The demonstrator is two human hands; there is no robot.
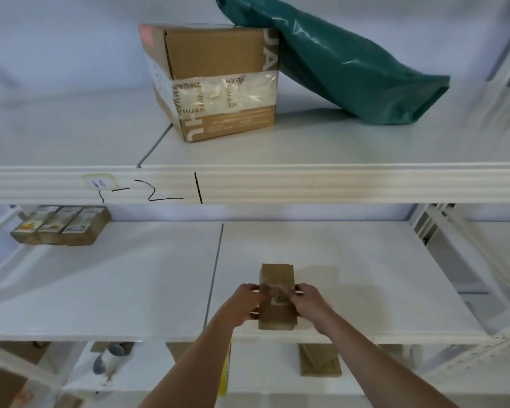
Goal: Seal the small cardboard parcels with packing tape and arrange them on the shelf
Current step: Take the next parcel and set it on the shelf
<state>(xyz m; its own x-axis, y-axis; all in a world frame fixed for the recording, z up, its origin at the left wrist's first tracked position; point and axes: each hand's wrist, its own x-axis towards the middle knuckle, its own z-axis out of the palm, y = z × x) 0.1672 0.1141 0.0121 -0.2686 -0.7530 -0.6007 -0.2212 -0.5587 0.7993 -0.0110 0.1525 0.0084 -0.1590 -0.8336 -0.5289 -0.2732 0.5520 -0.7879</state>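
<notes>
Your left hand [249, 301] and right hand [306, 301] grip the parcel [276, 295] from either side, fingers curled over its taped top. It rests on the middle shelf [130, 278], near the front edge.

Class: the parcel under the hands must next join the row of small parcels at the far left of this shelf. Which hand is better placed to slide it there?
Probably the right hand: it holds the parcel on the side away from the row, so it can push leftward.
</notes>
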